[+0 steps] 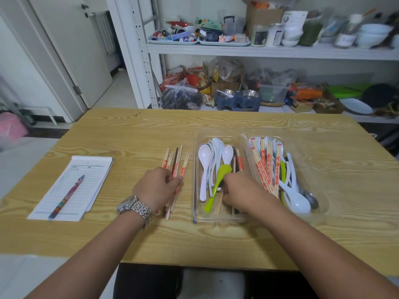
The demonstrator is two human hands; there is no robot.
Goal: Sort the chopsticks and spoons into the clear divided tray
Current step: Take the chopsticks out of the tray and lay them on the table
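the clear divided tray [218, 219] sat right of centre on the counter [129, 130], toward the near edge. its left compartment held several white spoons [204, 154], a green spoon [220, 175] lying across them, and a few chopsticks [238, 160] along its right side. the right compartment held a thick bundle of wrapped chopsticks [264, 167] mixed with more white spoons [296, 201] and a metal spoon [313, 200] at its near right corner. just left of the tray, loose chopsticks [178, 160] lay on the bare counter; the left hand [157, 186], wearing a metal watch [136, 207], had its fingers curled around their near half. the right hand [241, 190] reached into the left compartment beside the green spoon, fingers bent down out of sight, so whether they had hold of anything could not be told. a notepad [86, 169] with a pen [69, 194] on it lay near the counter's left edge, with open wood between it and the loose chopsticks and along the far edge.
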